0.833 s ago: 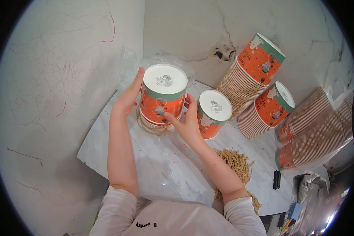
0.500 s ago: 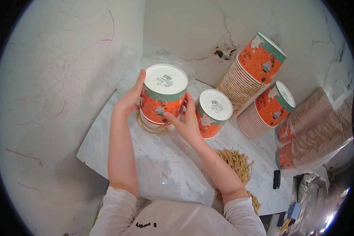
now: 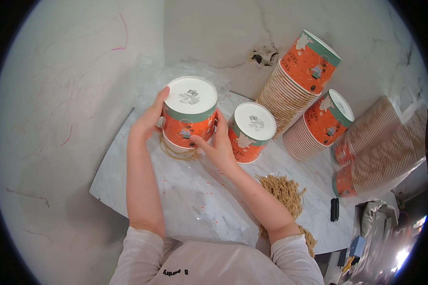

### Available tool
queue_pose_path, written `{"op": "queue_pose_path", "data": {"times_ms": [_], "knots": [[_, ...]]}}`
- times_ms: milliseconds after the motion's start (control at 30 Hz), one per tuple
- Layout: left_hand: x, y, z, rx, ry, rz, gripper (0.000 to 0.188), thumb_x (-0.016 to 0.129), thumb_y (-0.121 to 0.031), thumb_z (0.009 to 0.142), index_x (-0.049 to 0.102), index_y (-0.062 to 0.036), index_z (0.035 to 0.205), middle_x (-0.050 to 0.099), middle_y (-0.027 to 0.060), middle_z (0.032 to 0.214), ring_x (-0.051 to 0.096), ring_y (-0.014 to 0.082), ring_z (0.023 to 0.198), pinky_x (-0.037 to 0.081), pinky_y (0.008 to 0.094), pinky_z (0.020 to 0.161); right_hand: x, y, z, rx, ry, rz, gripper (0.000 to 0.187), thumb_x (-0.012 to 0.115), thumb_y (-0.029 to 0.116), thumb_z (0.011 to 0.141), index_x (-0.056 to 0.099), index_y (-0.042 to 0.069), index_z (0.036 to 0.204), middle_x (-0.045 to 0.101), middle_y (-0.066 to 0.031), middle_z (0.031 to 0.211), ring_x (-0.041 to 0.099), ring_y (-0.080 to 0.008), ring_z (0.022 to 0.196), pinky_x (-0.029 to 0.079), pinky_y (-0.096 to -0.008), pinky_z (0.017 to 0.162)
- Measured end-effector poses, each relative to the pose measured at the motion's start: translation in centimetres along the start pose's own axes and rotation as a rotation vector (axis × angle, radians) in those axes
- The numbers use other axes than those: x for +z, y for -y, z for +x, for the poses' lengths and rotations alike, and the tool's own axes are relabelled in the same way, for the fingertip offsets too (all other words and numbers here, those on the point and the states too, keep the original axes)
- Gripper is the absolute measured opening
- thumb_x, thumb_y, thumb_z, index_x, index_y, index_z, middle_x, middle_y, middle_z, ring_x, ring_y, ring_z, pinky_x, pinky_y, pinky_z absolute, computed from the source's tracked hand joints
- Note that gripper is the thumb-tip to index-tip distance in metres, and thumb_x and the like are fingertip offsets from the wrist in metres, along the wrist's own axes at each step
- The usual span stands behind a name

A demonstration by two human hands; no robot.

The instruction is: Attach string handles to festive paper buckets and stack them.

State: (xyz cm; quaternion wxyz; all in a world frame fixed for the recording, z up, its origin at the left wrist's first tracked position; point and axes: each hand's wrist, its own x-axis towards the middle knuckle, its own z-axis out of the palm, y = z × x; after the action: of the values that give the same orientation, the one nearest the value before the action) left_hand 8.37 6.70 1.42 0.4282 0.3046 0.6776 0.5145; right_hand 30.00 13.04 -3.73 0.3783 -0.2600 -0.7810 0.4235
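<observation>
An orange paper bucket [image 3: 188,127] with a green band stands upside down, its white base facing up, over a short stack of rims. My left hand [image 3: 149,116] grips its left side, thumb near the base edge. On the right side, my right hand [image 3: 218,148] presses the wall with its thumb in front and fingers behind. Tan cord loops [image 3: 177,153] poke out around the rims below the bucket. Just right of my right hand stands another upside-down bucket [image 3: 245,149] of the same print.
Against the wall lean a tall bucket stack [image 3: 290,90] with tan cords and a shorter stack [image 3: 302,137]. Plastic-wrapped stacks [image 3: 385,152] stand farther right. A bundle of tan cords [image 3: 283,194] and a black object [image 3: 335,210] lie on the marbled table [image 3: 190,204]. Clear plastic [image 3: 152,78] lies behind.
The whole view has shifted slightly, so things sit a little farther left and up. Both hands keep their hold on the same bucket, which looks slightly lower over the rims.
</observation>
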Motion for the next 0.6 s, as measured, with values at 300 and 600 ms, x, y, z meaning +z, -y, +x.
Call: {"op": "queue_pose_path", "data": {"times_ms": [300, 600], "knots": [[0.1, 0.0, 0.1, -0.022, 0.002, 0.037, 0.105, 0.043, -0.087, 0.083, 0.036, -0.0127, 0.158, 0.038, 0.0153, 0.16, 0.033, 0.0307, 0.148, 0.041, 0.0617, 0.104, -1.3, 1.1, -1.4, 0.063, 0.083, -0.182, 0.102, 0.078, 0.027, 0.089, 0.01, -0.006, 0.158, 0.031, -0.0289, 0.155, 0.039, -0.0382, 0.143, 0.037, -0.0431, 0.117], [0.8, -0.4, 0.4, 0.05, -0.129, 0.159, 0.102, 0.044, -0.087, 0.083, 0.043, -0.0131, 0.154, 0.049, 0.0142, 0.149, 0.041, 0.0281, 0.14, 0.039, 0.0569, 0.106, -7.8, 12.6, -8.6, -0.746, 0.353, -0.561, 0.033, 0.072, 0.013, 0.087, 0.068, 0.001, 0.118, 0.067, -0.0056, 0.092, 0.065, -0.0204, 0.073, 0.052, -0.0345, 0.064]]}}
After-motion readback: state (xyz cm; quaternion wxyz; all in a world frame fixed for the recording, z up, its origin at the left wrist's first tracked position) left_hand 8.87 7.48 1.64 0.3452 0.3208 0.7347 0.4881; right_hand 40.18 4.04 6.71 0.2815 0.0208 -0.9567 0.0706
